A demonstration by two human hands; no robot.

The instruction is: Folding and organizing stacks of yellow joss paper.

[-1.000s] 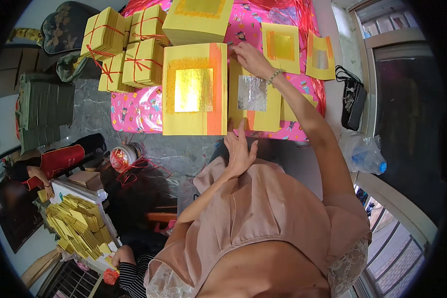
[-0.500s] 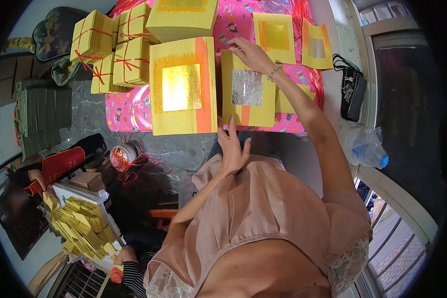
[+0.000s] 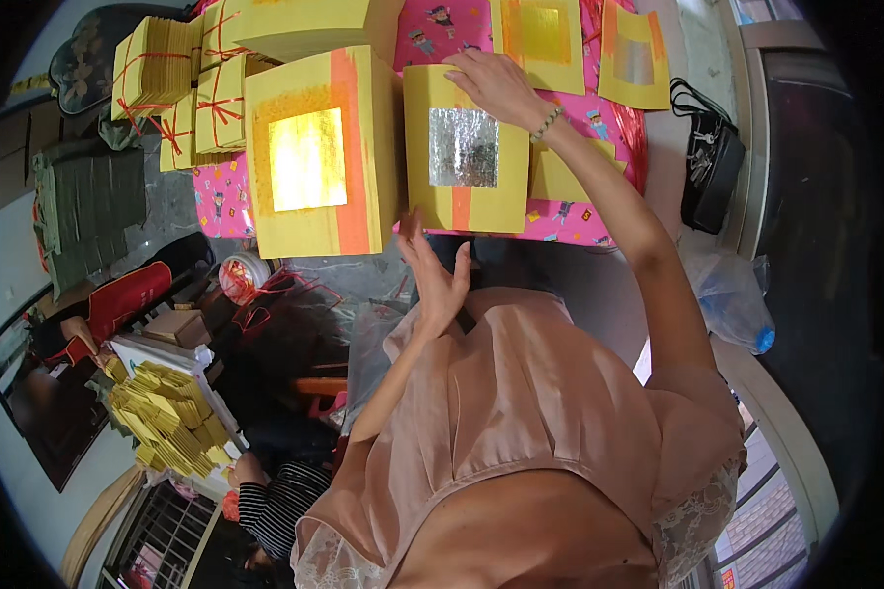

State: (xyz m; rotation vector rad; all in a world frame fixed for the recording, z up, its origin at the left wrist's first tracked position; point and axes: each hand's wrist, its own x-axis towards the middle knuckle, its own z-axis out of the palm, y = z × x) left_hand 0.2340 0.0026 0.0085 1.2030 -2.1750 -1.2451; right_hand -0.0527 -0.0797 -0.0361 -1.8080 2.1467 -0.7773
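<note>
- The right hand point(image 3: 496, 86), top centre of the frame, lies palm down with fingers spread flat on the upper edge of a yellow paper sheet with a silver foil square point(image 3: 465, 147). It presses the sheet and does not pinch it.
- The left hand point(image 3: 432, 280), at centre frame just below that sheet, is open with fingers loosely curled upward. It holds nothing and sits near the sheet's lower left corner, apart from it as far as the view shows.
- The silver-foil sheet lies on top of a stack on the pink patterned tablecloth point(image 3: 228, 191). An orange band runs below its foil.
- Just left of it stands a thick stack of yellow sheets with a gold foil square point(image 3: 316, 157) and an orange stripe down its right side.
- Judging by its look, a single sheet is light, thin and limp. It would probably crease easily and its foil would scuff, so the plain yellow margin at a corner or edge seems the best place to take hold.
- Upper left of the frame: bundles of yellow paper tied with red string point(image 3: 182, 83).
- Upper right: more foil sheets, and a black bag point(image 3: 709, 167) at the table's edge.
- Lower left: a heap of folded yellow papers point(image 3: 167, 417), near another person in a striped sleeve point(image 3: 270, 506).
</note>
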